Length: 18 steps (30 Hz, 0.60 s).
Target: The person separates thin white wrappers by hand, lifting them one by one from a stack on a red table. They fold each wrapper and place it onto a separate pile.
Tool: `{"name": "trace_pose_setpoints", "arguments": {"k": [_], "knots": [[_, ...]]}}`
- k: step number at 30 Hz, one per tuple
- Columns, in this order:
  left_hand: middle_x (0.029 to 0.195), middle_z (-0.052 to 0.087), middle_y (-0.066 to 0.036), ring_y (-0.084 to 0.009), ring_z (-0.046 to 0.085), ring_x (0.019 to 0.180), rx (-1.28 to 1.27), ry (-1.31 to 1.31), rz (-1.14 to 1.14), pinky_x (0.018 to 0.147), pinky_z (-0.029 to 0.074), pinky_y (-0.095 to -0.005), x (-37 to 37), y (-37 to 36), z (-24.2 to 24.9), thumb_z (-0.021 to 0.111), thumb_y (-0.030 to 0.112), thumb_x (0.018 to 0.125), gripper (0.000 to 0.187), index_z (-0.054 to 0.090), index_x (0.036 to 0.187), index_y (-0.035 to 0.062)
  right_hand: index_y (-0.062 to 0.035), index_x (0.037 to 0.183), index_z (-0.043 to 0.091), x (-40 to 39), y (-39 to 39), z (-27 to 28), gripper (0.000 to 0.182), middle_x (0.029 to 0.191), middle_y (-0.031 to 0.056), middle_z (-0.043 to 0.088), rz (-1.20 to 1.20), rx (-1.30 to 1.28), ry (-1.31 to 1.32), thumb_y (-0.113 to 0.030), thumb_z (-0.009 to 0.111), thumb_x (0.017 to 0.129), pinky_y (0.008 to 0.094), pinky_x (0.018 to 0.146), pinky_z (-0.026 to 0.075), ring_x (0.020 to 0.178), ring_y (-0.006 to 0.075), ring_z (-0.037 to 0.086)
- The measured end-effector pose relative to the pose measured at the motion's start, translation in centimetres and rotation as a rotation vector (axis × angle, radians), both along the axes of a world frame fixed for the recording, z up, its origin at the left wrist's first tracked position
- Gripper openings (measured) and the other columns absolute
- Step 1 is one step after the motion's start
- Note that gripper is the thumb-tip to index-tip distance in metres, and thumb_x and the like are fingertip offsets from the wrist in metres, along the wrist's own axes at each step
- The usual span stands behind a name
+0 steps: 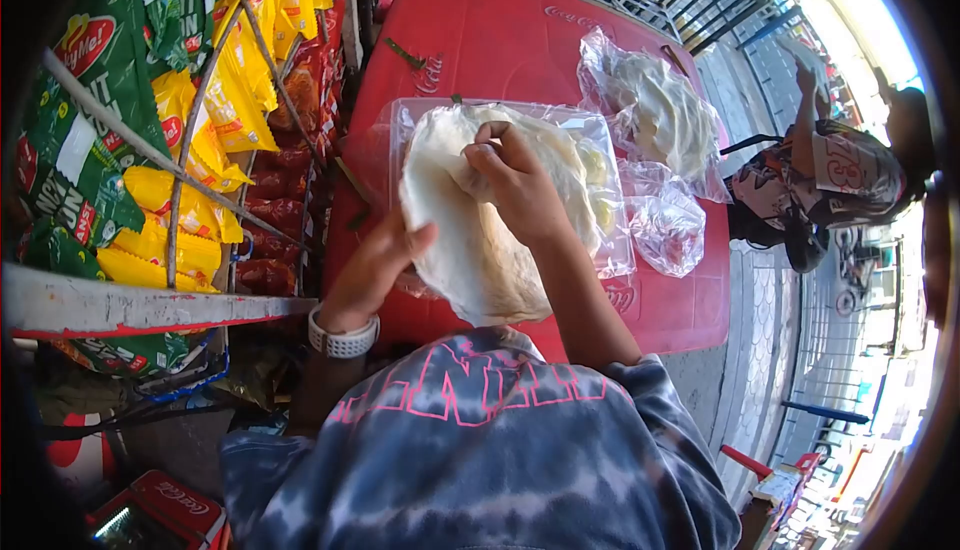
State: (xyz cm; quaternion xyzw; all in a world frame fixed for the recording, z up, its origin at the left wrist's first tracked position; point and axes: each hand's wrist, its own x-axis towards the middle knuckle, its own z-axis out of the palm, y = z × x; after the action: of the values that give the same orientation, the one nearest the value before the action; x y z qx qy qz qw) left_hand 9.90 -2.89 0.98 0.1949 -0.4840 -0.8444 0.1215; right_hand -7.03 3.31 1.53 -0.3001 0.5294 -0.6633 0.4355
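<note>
A large, pale, thin round sheet lies partly raised over a clear plastic container on the red table. My left hand, with a white band at the wrist, is at the sheet's left edge, thumb on top and fingers hidden beneath. Over the sheet's upper middle, my right hand has its fingers curled and pinched on the sheet. More pale sheets show under and to the right of it.
Clear plastic bags, one with pale sheets and one crumpled, lie on the right. Snack packs hang behind a wire rack at left. A person is beyond the table. Metal railings stand at the far edge.
</note>
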Motion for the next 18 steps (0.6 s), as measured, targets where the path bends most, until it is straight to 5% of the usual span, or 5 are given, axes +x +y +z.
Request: {"name": "trace_pose_setpoints", "arguments": {"k": [2,8,11,18], "knots": [[0.108,0.048,-0.005,-0.0116,0.046,0.098,0.054,0.026,0.078,0.085,0.036,-0.0251,-0.3,-1.1,-1.1,0.045,0.036,0.088,0.052,0.035,0.124,0.0012,-0.0032,0.096,0.043,0.9,-0.9,-0.1,0.023,0.071,0.0024,0.047,0.047,0.042,0.202,-0.021,0.052,0.085,0.0239,0.062,0.039,0.069,0.0095,0.047],[0.109,0.048,-0.005,-0.0106,0.044,0.097,-0.368,-0.048,0.176,0.084,0.035,-0.0257,-1.2,-1.3,-1.8,0.049,0.028,0.087,0.048,0.035,0.125,0.0015,-0.0021,0.099,0.046,0.4,-1.7,0.1,0.055,0.070,0.0039,0.045,0.086,0.166,0.839,-0.040,0.069,0.067,0.0265,0.060,0.038,0.066,0.0101,0.041],[0.112,0.048,-0.006,-0.0118,0.044,0.101,-0.416,0.006,0.173,0.087,0.035,-0.0259,-1.2,-1.0,-2.1,0.052,0.019,0.085,0.047,0.034,0.126,0.0024,0.0005,0.089,0.049,-1.2,-1.4,0.3,0.048,0.073,0.0117,0.055,0.269,0.110,0.827,-0.036,0.070,0.067,0.0321,0.063,0.042,0.066,0.0211,0.053],[0.115,0.047,-0.007,-0.0138,0.044,0.105,-0.411,0.043,0.166,0.089,0.034,-0.0265,-1.0,-0.8,-2.1,0.053,0.012,0.083,0.048,0.033,0.127,0.0030,0.0013,0.075,0.052,-2.9,0.5,0.6,0.022,0.062,0.0070,0.050,-0.057,0.167,0.803,-0.016,0.066,0.073,0.0259,0.054,0.040,0.057,0.0106,0.048]]}}
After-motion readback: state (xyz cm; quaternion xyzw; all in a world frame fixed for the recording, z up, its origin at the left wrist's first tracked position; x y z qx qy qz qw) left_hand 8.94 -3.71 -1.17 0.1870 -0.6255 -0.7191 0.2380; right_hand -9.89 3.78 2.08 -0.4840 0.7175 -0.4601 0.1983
